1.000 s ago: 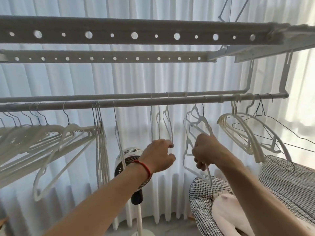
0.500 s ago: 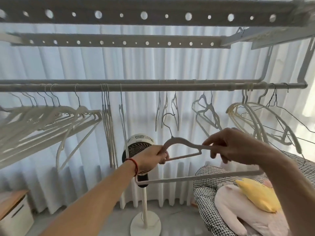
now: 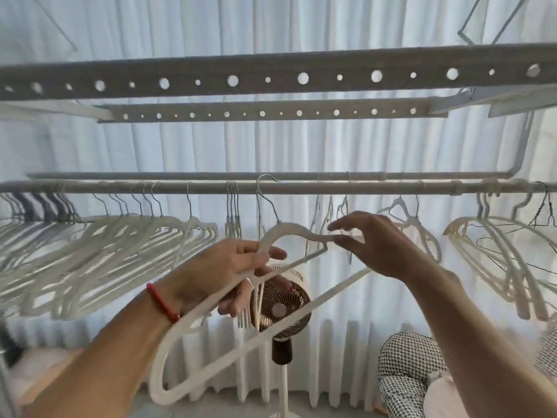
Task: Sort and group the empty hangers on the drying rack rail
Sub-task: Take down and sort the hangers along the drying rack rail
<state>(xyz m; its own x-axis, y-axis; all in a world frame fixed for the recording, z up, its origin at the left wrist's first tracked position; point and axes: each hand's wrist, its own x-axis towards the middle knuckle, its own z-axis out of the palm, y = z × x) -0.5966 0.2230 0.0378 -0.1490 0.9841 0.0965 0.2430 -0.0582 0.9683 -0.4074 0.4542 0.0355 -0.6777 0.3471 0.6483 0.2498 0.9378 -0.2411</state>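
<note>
View from below the drying rack rail (image 3: 301, 187), a grey horizontal bar spanning the frame with a second, thinner bar just behind it. A white hanger (image 3: 241, 300) is held tilted beneath the rail, its metal hook (image 3: 265, 193) raised to rail height near the middle; whether the hook touches the bar cannot be told. The left hand (image 3: 229, 273), with a red cord (image 3: 162, 303) at the wrist, grips the hanger's shoulder with curled fingers (image 3: 271, 254). The right hand (image 3: 370, 242) pinches the hanger's other shoulder between thumb and fingertips, the remaining fingers loosely spread. A dense group of white hangers (image 3: 105, 254) hangs on the left part of the rail; a few thin hangers (image 3: 233, 212) hang edge-on just left of the hook; further white hangers (image 3: 494, 251) and dark wire hangers (image 3: 542, 215) hang at the right. Two perforated bars (image 3: 271, 78) run overhead. Behind stand a pedestal fan (image 3: 280, 306) and white curtains (image 3: 331, 146); a houndstooth cushion (image 3: 407, 363) lies at lower right
</note>
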